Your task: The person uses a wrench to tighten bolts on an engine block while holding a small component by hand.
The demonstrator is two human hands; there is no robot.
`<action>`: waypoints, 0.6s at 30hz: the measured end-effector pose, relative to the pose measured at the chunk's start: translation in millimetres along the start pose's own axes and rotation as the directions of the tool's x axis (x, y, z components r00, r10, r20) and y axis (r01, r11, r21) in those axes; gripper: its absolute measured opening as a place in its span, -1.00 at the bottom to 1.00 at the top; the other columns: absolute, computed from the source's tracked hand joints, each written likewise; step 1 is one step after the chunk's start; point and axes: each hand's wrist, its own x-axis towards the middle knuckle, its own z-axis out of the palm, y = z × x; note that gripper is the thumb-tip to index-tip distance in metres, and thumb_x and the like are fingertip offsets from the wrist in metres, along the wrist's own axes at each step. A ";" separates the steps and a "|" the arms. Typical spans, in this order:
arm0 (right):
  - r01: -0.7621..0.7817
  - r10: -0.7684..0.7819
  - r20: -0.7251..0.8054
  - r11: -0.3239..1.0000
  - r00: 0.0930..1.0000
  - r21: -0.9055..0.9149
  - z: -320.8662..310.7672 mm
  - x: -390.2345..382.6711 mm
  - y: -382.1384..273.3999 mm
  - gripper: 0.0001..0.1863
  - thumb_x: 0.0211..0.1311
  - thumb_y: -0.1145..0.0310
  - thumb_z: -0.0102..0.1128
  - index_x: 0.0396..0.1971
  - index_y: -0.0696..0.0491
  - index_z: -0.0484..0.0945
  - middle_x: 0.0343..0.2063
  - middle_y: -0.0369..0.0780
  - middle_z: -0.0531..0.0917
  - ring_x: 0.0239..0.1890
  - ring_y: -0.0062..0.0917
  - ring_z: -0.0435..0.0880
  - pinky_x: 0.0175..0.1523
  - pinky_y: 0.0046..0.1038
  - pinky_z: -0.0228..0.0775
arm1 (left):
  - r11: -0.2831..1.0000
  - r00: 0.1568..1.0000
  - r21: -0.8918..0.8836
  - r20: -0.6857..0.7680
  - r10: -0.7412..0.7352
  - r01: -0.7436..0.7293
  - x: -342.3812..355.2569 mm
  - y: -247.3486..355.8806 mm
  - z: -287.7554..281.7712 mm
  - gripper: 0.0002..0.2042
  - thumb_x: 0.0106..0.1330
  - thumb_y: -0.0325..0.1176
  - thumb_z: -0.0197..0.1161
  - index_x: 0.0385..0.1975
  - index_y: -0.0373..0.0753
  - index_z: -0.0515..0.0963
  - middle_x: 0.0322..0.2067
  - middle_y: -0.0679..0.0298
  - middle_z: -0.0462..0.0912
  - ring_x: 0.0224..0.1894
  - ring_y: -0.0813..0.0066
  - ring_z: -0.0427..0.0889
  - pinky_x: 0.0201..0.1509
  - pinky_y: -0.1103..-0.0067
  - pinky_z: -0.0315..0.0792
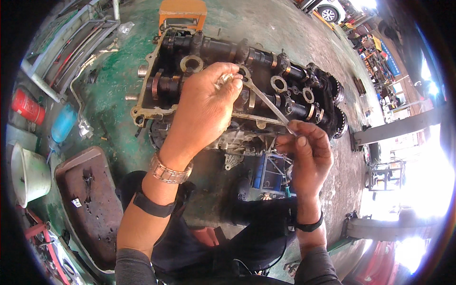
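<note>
A silver wrench [268, 102] slants over an engine cylinder head [190, 111] with dark camshafts. My right hand [308, 154] pinches its lower end between thumb and fingers. The wrench's upper, ring-shaped end lies beside the fingertips of my left hand [206, 104]. Those fingers are closed around a small crumpled pale wad [224, 81], which looks like a rag and is partly hidden by them. I cannot tell whether the wad touches the wrench. Round openings and two toothed camshaft gears [338, 122] show on the cylinder head.
An orange stool [183, 14] stands beyond the engine. To the left are a brown tray [102, 232] with dark residue, a white bucket [31, 173], a blue bottle [62, 123] and a red cylinder [27, 107]. A blue crate [270, 173] sits below the engine. Grey lift arms [399, 129] extend at right.
</note>
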 end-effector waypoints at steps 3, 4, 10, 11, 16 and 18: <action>-0.067 0.066 -0.020 0.996 0.998 -0.064 -12.7 18.8 -1.2 -0.71 0.38 0.43 0.12 -0.01 0.27 0.45 -0.04 -0.05 0.61 -0.29 -0.53 0.69 -0.24 -0.52 0.64 | 1.000 1.000 0.001 -0.005 0.005 -0.005 0.0 0.9 0.3 -0.75 0.45 -0.37 0.15 0.02 -0.35 0.50 -0.22 0.28 0.66 -0.62 0.89 0.29 -0.63 0.80 0.17; -0.108 0.105 -0.031 0.990 0.994 -0.087 -16.3 25.8 -2.4 -0.72 0.37 0.44 0.12 0.00 0.26 0.45 -0.04 -0.05 0.61 -0.29 -0.55 0.68 -0.24 -0.52 0.63 | 1.000 1.000 -0.014 -0.002 -0.013 0.013 -0.2 1.1 0.5 -0.75 0.45 -0.36 0.16 0.02 -0.35 0.50 -0.26 0.30 0.65 -0.64 0.88 0.30 -0.64 0.79 0.18; -0.205 0.205 -0.020 0.960 0.978 -0.188 -26.9 63.0 -9.3 -0.69 0.36 0.46 0.11 0.04 0.25 0.44 -0.04 -0.10 0.62 -0.30 -0.60 0.66 -0.22 -0.55 0.61 | 0.998 0.999 -0.060 -0.001 -0.037 0.037 -0.5 2.6 0.4 -0.76 0.45 -0.34 0.17 -0.02 -0.34 0.51 -0.49 0.41 0.51 -0.71 0.82 0.34 -0.68 0.75 0.20; -0.226 0.225 -0.027 0.954 0.974 -0.198 -28.2 70.5 -9.8 -0.68 0.36 0.46 0.11 0.05 0.25 0.43 -0.04 -0.11 0.62 -0.30 -0.60 0.66 -0.21 -0.55 0.61 | 0.998 0.999 -0.051 -0.015 -0.030 0.029 -1.1 2.7 1.6 -0.77 0.44 -0.34 0.17 -0.02 -0.33 0.51 -0.51 0.42 0.49 -0.71 0.81 0.34 -0.68 0.75 0.20; -0.218 0.214 -0.050 0.922 0.976 -0.320 -26.6 112.3 -4.4 -0.72 0.30 0.32 0.19 -0.08 0.15 0.55 -0.39 -0.23 0.68 -0.40 -0.57 0.66 -0.28 -0.55 0.52 | 0.997 0.999 -0.075 -0.036 -0.037 0.035 -3.2 3.1 5.2 -0.79 0.44 -0.36 0.17 -0.06 -0.34 0.51 -0.58 0.45 0.44 -0.72 0.80 0.32 -0.70 0.72 0.17; -0.206 0.203 -0.043 0.925 0.978 -0.318 -22.1 129.6 -0.7 -0.71 0.26 0.29 0.24 -0.11 0.16 0.57 -0.41 -0.23 0.68 -0.43 -0.57 0.67 -0.29 -0.57 0.50 | 0.993 0.998 -0.112 -0.039 -0.050 0.045 -3.3 3.7 6.2 -0.80 0.43 -0.37 0.17 -0.08 -0.34 0.51 -0.61 0.46 0.42 -0.73 0.80 0.31 -0.71 0.71 0.17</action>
